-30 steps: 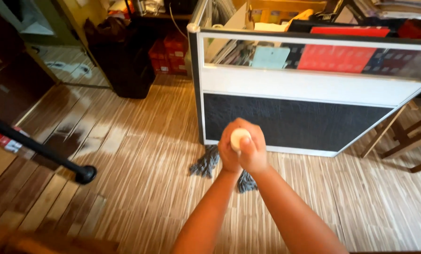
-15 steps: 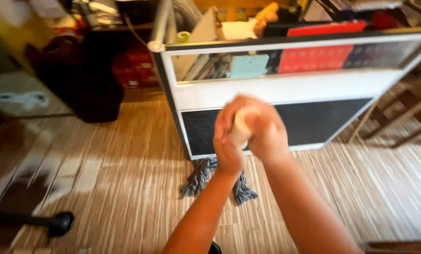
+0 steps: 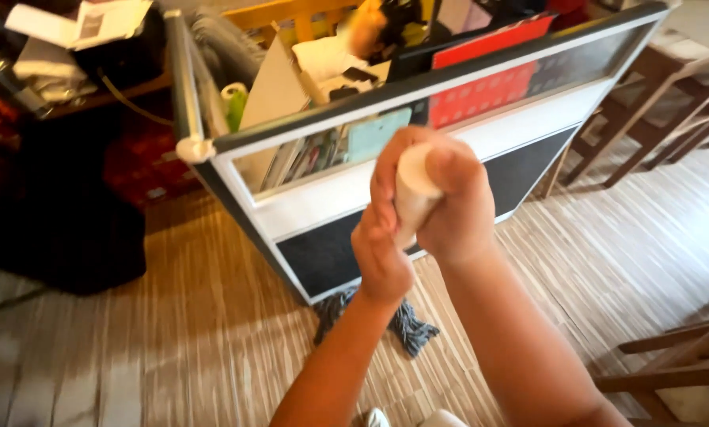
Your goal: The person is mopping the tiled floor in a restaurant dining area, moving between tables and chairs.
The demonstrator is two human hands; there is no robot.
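Both hands clamped on white mop handle (image 3: 412, 186): right hand (image 3: 457, 209) on top, left hand (image 3: 382, 249) below, arms outstretched; mop head (image 3: 406, 324) on wood floor (image 3: 212, 332).

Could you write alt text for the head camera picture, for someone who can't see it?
Both hands, left hand and right hand, grip a white mop handle; its grey string mop head rests on striped wooden floor beside an office partition panel.
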